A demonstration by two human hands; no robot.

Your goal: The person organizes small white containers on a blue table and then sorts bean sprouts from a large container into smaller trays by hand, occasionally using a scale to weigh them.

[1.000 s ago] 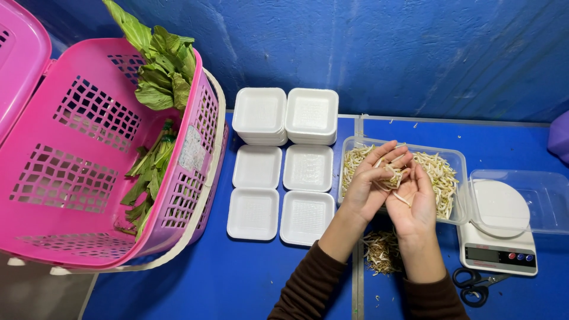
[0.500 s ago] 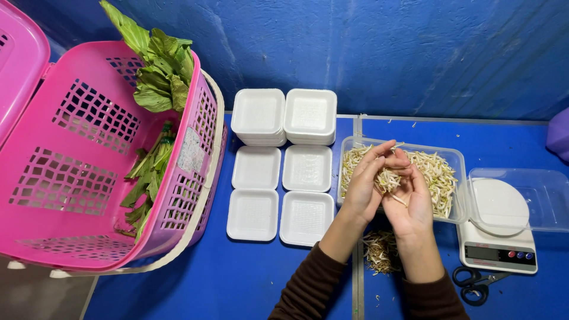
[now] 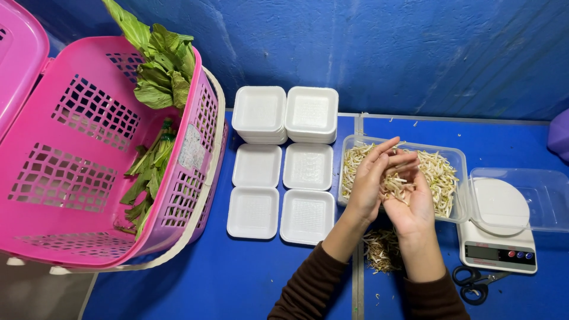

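Observation:
My left hand (image 3: 368, 181) and my right hand (image 3: 414, 200) are cupped together over the near edge of a clear plastic tub (image 3: 457, 159) full of pale bean sprouts (image 3: 440, 176). A small bunch of sprouts (image 3: 396, 182) lies between both palms, fingers curled around it. Below my wrists, a little pile of sprout trimmings (image 3: 379, 250) sits on the blue table. White foam trays (image 3: 306, 216) lie in rows to the left of the tub, with two stacks of foam trays (image 3: 259, 112) behind them.
A pink plastic basket (image 3: 89, 178) with leafy greens (image 3: 160, 71) leans at the left. A white kitchen scale (image 3: 498, 231) stands at the right under a clear lid (image 3: 548, 195). Black scissors (image 3: 474, 284) lie near the table's front edge.
My hands have drawn slightly toward me and shifted the sprouts between the palms; the left fingers now lie over the bunch. Nothing else has moved.

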